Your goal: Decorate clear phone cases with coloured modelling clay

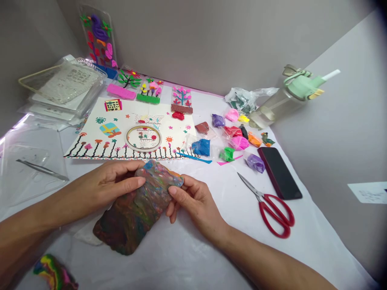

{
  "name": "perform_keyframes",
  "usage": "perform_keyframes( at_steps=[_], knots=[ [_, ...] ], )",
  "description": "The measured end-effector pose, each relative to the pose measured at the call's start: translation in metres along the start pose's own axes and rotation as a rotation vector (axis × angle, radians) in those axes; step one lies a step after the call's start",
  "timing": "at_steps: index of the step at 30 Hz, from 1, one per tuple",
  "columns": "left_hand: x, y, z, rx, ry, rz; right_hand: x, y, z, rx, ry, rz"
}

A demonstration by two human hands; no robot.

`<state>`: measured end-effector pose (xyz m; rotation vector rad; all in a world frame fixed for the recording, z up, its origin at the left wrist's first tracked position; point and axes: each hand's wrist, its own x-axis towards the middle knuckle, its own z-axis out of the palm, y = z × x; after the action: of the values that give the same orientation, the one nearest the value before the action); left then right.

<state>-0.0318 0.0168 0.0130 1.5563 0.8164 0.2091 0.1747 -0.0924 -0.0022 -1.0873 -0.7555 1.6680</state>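
A flattened slab of mixed-colour modelling clay (136,213), mostly dark brown with blue, green and orange streaks, is held tilted above the white-covered table. My left hand (117,181) grips its upper left edge, thumb on top and fingers behind. At the upper right edge, my right hand (190,197) pinches the slab between thumb and fingers. The fingers behind the slab are partly hidden. Near the bottom left lies a smaller multicoloured clay lump (54,272). A whitish flat item (87,235) shows partly beneath the slab; its kind I cannot make out.
Red-handled scissors (269,209) and a phone (281,173) lie to the right. Bagged clay lumps (201,147), a decorated sheet (90,139) with a tape ring (128,139), and a bottle (278,100) stand farther back. Tweezers (42,169) and stacked plastic cases (60,92) are left.
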Motion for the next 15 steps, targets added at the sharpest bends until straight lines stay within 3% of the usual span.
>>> perform_keyframes(
  at_steps=[2, 8, 15],
  knots=[
    [0.002, -0.003, 0.002, -0.072, -0.019, -0.031, 0.0, 0.0, 0.0, -0.005, -0.001, 0.004],
    [0.001, 0.0, 0.015, -0.185, 0.088, -0.083, 0.001, 0.003, 0.0, -0.011, -0.007, 0.011],
    [0.001, 0.0, 0.006, -0.151, 0.059, -0.057, 0.001, -0.001, 0.001, -0.013, 0.025, 0.001]
  ],
)
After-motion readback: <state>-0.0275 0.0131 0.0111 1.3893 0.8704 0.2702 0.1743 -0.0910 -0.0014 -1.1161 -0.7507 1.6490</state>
